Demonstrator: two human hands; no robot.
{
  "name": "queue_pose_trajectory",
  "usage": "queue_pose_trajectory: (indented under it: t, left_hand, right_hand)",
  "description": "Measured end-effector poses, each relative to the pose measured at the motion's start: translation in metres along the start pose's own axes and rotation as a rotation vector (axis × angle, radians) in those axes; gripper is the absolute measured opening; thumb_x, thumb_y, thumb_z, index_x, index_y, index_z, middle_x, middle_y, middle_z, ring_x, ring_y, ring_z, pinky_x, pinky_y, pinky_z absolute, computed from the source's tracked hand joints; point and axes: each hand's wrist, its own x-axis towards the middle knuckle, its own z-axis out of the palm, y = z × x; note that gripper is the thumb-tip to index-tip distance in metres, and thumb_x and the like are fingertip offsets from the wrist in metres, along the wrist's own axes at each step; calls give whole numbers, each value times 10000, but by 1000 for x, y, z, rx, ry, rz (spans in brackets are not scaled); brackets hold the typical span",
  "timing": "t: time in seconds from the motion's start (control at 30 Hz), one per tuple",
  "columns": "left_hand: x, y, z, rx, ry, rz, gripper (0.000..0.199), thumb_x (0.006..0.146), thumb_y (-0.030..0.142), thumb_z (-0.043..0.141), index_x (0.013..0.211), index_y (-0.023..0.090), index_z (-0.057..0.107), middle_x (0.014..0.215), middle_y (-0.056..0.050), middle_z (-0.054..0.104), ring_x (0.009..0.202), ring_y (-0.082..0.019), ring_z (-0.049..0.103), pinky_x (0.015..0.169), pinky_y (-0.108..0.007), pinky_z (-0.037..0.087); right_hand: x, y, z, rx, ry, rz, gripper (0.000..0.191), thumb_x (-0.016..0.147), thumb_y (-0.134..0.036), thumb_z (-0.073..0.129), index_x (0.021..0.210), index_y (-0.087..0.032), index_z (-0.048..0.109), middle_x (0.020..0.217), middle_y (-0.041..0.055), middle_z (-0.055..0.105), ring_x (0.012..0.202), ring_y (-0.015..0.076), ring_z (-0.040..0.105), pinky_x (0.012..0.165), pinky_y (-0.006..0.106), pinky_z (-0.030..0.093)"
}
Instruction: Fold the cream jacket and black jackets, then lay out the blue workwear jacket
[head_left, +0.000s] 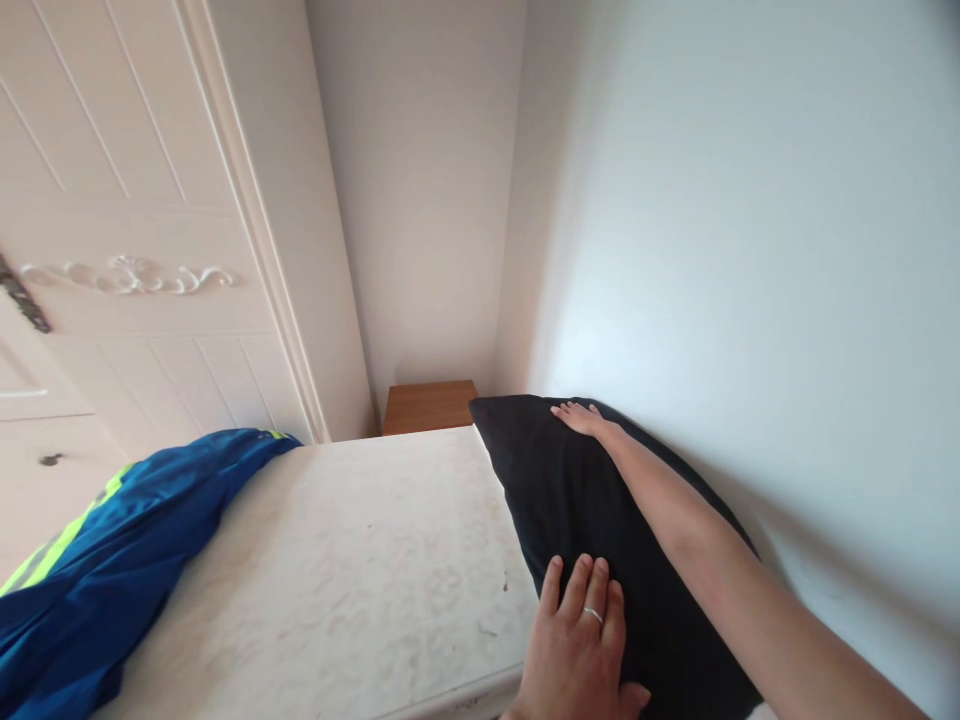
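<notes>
A black pillow (555,480) lies at the right end of a stained white mattress (375,560), close against the wall. My left hand (577,640), with a ring on one finger, rests on the pillow's near part by its left edge, fingers stretched out. Farther back, my right hand (577,417) lies flat on the pillow's far part, its fingers spread; the right forearm reaches across the pillow. Neither hand grips anything. On the mattress's left side sits a bunched blue cloth (150,540) with yellow-green stripes.
A white wardrobe (142,230) with carved trim and dark handles stands at the left. Beyond the mattress is a brown wooden surface (429,406) in the corner. A pale wall (750,250) runs along the right side.
</notes>
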Motion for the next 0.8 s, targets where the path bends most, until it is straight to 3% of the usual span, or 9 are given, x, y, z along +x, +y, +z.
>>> queue_pose_trajectory:
  t: [0.1,0.23,0.33,0.47,0.53,0.63,0.8]
  left_hand:
    - [1,-1,6,-4,9,6,796,950,566,454,1515,17,341,1566,-219,249,1490,-350,218,1206,-594,245]
    - [-2,0,11,-10,60,-3,792,941,562,473,1523,41,341,1571,-211,249,1494,-340,210,1212,-583,247]
    - [-3,1,13,-16,91,-3,792,934,555,492,1528,56,337,1575,-200,246,1498,-339,203,1211,-590,248]
    - [-1,2,15,9,80,-22,802,928,562,492,1518,35,356,1581,-194,246,1495,-344,212,1227,-572,223]
    - [-1,2,14,15,68,-28,796,929,569,479,1517,44,363,1583,-185,258,1491,-339,225,1231,-557,223]
    - [-1,3,13,2,73,-35,787,936,576,460,1522,59,358,1588,-171,256,1494,-333,218,1230,-560,225]
    - [-2,6,13,-34,77,-48,793,944,575,455,1520,39,347,1593,-176,207,1509,-320,164,1234,-577,203]
  right_hand:
    - [3,4,3,-2,-20,10,746,992,-650,174,1536,-166,342,1612,148,276,1508,296,189,1204,580,81]
    - [-1,0,-8,-24,-20,15,741,998,-639,201,1523,-142,360,1602,164,295,1497,313,221,1198,594,104]
    - [-4,-18,-16,-47,3,-21,749,1000,-617,212,1504,-94,395,1585,206,309,1482,347,252,1191,575,161]
    - [-4,-56,-12,-49,93,-160,744,999,-621,116,1584,-172,220,1657,92,128,1531,257,75,1233,431,94]
    - [-1,-72,-3,-49,61,-213,735,995,-632,110,1580,-207,245,1644,66,197,1525,246,125,1232,427,111]
    - [3,-84,9,-57,-38,-238,740,989,-639,165,1541,-183,355,1591,104,332,1484,279,273,1208,476,190]
    - [-1,-88,6,-90,-52,-216,715,1004,-593,174,1530,-149,367,1584,139,328,1470,296,305,1189,507,212]
